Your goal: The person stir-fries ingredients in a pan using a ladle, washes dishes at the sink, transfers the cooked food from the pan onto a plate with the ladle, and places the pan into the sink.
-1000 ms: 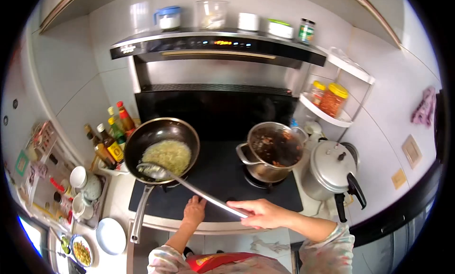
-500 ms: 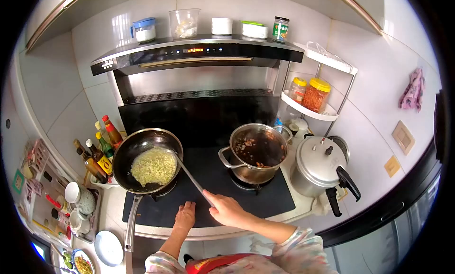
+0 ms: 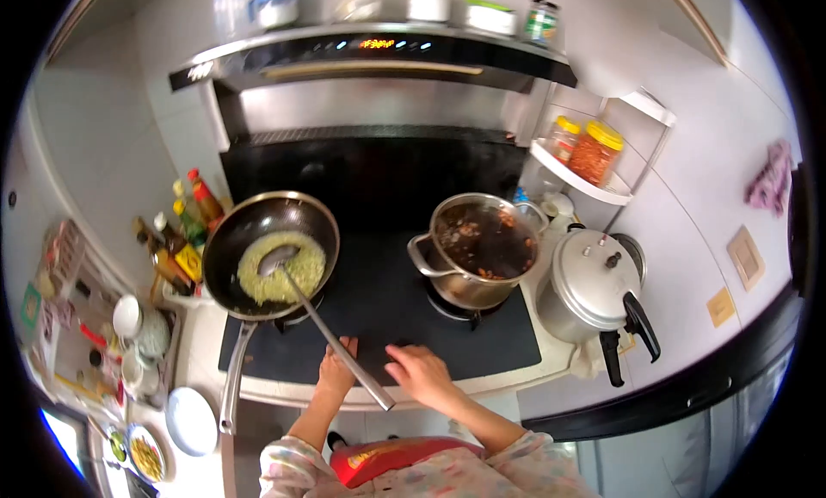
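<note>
- Pale chopped food (image 3: 306, 252) in the round black wok (image 3: 284, 209) looks part-cooked.
- Right hand (image 3: 420, 374) loosely open, empty.
- Left hand (image 3: 333, 377) by long steel ladle (image 3: 321, 319); grip unclear.

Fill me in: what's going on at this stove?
The ladle rests its bowl in pale chopped food in the wok, its handle slanting over the rim. The person's left hand is at the handle; I can't tell if it grips. The right hand is open, off the handle. The pot on the right burner, holding dark liquid with bits, is uncovered.
</note>
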Motion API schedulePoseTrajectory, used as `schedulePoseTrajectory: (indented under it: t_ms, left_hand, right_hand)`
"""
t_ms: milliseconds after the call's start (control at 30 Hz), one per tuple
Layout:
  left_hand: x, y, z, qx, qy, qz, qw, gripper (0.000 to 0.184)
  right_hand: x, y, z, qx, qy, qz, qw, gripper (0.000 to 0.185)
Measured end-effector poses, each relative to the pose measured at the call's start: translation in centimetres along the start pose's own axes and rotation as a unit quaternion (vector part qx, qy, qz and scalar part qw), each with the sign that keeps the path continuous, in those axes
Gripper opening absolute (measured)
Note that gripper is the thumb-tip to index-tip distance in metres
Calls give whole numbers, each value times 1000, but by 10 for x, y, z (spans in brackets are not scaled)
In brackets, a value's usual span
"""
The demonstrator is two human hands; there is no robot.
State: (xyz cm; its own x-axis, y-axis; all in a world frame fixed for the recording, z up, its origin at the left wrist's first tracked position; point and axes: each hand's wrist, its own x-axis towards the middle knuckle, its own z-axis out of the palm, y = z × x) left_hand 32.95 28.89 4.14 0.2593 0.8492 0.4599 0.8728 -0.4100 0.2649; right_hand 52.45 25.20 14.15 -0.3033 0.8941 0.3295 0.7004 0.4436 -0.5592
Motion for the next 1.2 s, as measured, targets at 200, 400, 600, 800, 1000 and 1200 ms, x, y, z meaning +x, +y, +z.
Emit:
schedulePoseTrajectory:
  t_ms: [200,400,600,800,1000,1200]
  left_hand:
    - [-7,25,-27,-72,54,-122,988,36]
    - [-81,53,-41,-189,190,-269,925,39]
    - [-207,80,-19,-251,154,-409,864,31]
    - [-355,101,-2,-316,128,-616,710,28]
    - [-504,116,35,-252,120,-714,642,29]
    - [-532,125,50,-268,103,-725,626,30]
  right_hand:
    - [2,53,19,-187,-96,-61,976,40]
    - [13,58,29,-225,-144,-100,958,37]
    - [6,46,50,-202,-122,-73,969,34]
    - [-1,61,70,-294,-69,-129,945,31]
    - [-4,68,84,-292,-11,-116,949,28]
    - [-3,83,86,-313,4,-135,940,28]
